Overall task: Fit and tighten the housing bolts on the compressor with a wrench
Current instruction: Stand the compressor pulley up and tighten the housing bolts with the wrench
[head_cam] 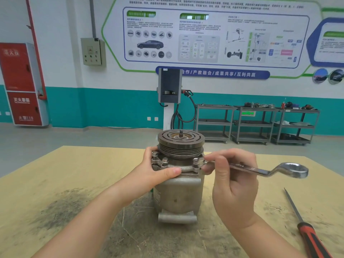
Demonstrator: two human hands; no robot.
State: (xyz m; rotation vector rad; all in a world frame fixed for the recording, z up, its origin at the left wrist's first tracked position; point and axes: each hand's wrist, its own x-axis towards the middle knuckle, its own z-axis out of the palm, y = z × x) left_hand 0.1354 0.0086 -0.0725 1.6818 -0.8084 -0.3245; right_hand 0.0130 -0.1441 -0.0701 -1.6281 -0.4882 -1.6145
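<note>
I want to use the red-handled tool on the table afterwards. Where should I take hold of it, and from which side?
Grip the red-handled tool by its thick red and black handle, which lies nearest you at the table's right edge. Come from above with the right hand, once it lets go of the wrench. The thin dark shaft points away from you and would probably give a poorer hold; its tip is too small to identify.

Compressor (178, 185): upright on the table (74, 174), between the two hands.
Left hand (158, 170): clasps the compressor's flange from the left.
Right hand (232, 183): right of the compressor, gripping the wrench (260, 169).
Wrench: near end at a flange bolt (195, 161) left of the grip; ring end juts right of it.
Screwdriver (305, 226): on the table, right of and nearer than the grip.
</note>
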